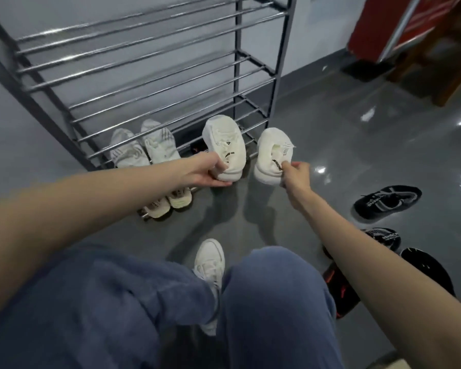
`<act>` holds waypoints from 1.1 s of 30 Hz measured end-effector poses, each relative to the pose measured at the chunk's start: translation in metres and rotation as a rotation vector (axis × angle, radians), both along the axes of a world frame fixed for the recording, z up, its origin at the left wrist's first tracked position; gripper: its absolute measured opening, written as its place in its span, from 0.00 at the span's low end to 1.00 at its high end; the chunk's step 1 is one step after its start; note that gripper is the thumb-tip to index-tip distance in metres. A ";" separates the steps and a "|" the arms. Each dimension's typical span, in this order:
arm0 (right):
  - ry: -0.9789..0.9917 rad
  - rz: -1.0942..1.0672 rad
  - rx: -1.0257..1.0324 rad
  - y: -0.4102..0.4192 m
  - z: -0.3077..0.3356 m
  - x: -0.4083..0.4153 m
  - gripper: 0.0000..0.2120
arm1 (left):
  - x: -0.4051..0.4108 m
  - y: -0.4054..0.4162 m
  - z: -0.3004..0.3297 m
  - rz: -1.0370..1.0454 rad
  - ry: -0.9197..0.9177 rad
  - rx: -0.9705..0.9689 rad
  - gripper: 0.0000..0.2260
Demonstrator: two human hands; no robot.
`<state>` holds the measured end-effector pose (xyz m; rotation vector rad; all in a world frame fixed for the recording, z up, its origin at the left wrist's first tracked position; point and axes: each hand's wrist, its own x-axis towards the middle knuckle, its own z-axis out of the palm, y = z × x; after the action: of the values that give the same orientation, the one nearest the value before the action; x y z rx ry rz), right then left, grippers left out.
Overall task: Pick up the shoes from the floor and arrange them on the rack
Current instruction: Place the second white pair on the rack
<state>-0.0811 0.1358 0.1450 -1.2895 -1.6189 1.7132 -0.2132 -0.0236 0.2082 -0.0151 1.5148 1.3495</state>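
A metal shoe rack (149,83) with chrome bars stands against the wall ahead. My left hand (210,170) grips the heel of a white sneaker (224,145), held above the floor in front of the rack's bottom tier. My right hand (296,174) pinches the heel of a second white sneaker (273,153), just right of the first and off the rack's right end. A pair of white and grey sneakers (144,147) lies on the lowest tier, heels poking out under my left forearm. A black sneaker (387,202) lies on the floor at right.
More black shoes (383,237) and a black and red one (341,291) lie on the glossy grey floor under my right forearm. My knees in blue trousers and my own white shoe (209,262) fill the foreground. A wooden furniture leg (453,83) stands far right.
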 end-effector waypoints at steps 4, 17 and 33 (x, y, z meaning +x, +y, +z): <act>-0.004 0.021 0.003 0.016 0.002 -0.044 0.11 | -0.036 -0.008 -0.009 0.068 -0.013 0.013 0.20; -0.019 0.100 0.139 0.061 -0.023 -0.180 0.15 | -0.100 0.035 -0.070 0.345 -0.181 0.133 0.24; 0.088 0.057 -0.115 0.087 -0.067 -0.188 0.09 | -0.115 0.072 -0.089 0.436 -0.155 0.089 0.21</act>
<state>-0.2690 0.2227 0.0779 -1.2119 -1.5413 1.8947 -0.3282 0.0480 0.1194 -0.4052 1.3656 1.7149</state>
